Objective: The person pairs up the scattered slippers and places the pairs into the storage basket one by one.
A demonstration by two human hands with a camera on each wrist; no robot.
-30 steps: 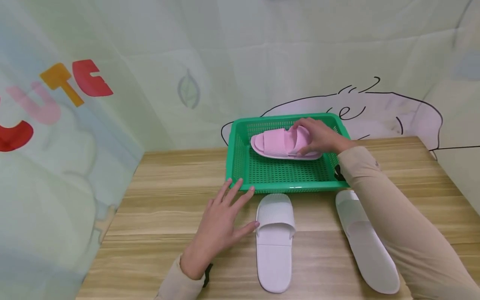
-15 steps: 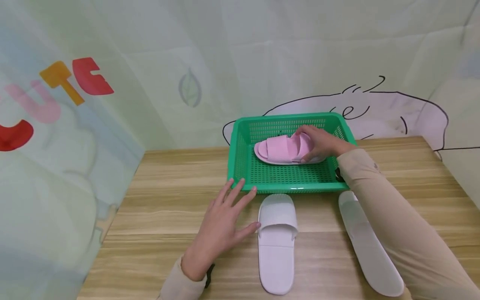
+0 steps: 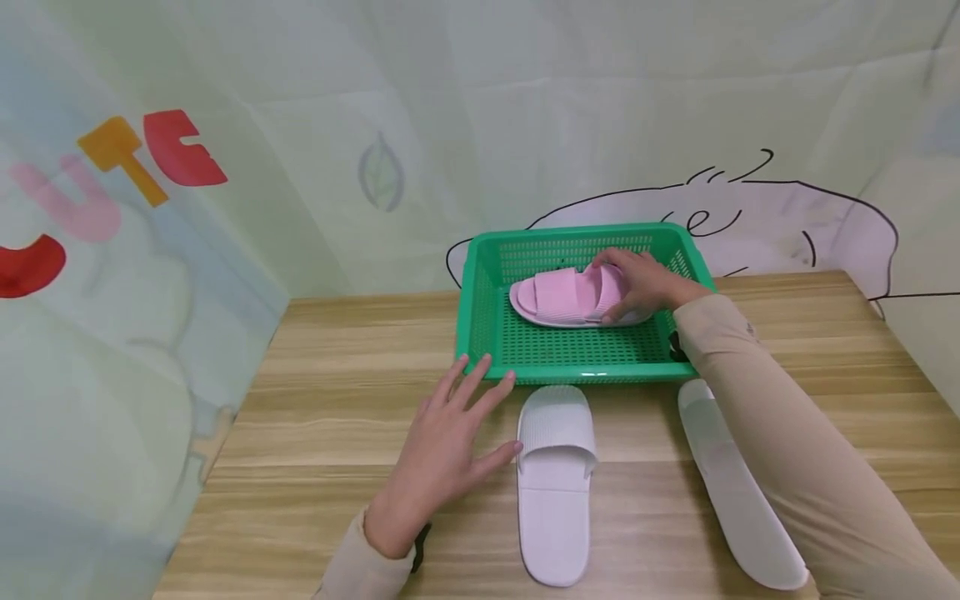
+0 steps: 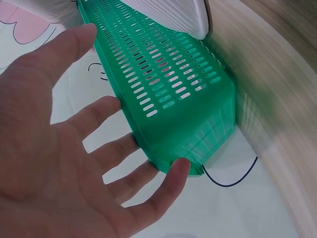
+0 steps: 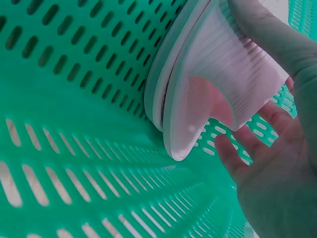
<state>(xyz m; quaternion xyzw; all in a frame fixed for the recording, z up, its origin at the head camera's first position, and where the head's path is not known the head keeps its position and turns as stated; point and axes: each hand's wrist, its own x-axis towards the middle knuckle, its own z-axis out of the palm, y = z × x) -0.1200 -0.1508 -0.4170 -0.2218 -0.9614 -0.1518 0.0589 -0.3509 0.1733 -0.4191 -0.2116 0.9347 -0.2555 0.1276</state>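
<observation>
A pair of pink slippers (image 3: 556,293), one fitted into the other, lies lengthwise inside the green plastic basket (image 3: 592,372). My right hand (image 3: 637,282) grips the right end of the pair, thumb on the near side and fingers on the far side. In the right wrist view the slippers (image 5: 228,64) sit against the slotted basket floor. My left hand (image 3: 442,454) is spread, its fingertips at the basket's near left corner. The left wrist view has these fingers along the basket rim (image 4: 130,116), holding nothing.
One white slipper (image 3: 555,517) lies in front of the basket, right of my left hand. Another white slipper (image 3: 738,500) lies further right, partly under my right sleeve. The wooden tabletop (image 3: 337,375) ends at a printed cloth backdrop (image 3: 315,192) behind the basket.
The pink slippers have moved slightly right and down in the basket with my right hand, then stayed there. My left hand remains at the basket corner.
</observation>
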